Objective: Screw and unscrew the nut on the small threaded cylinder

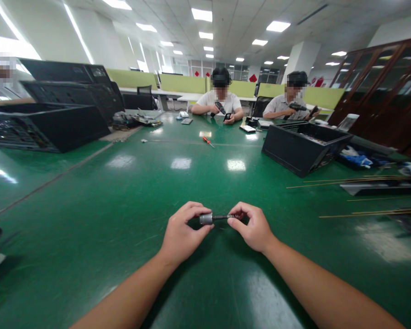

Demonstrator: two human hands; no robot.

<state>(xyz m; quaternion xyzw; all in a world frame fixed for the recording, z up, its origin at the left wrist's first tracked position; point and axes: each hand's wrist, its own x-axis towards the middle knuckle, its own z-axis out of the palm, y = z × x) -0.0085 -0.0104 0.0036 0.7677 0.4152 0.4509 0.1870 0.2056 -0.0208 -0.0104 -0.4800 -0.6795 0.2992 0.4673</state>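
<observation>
Over the green table [123, 205] my two hands meet near the front centre. My left hand [181, 235] is closed on a tool, gripping its silver collar [206, 219]; the rest of the tool's body is hidden in my palm. A dark bit [221, 217] sticks out of the collar to the right. My right hand [255, 228] pinches the far end of that bit between thumb and fingers, where a little red shows.
Black computer cases stand at the left [44, 125] and right [303, 146]. Thin rods [373, 212] lie on the right. A red-handled screwdriver [208, 141] lies mid-table. Two people [219, 103] sit at the far side holding tools.
</observation>
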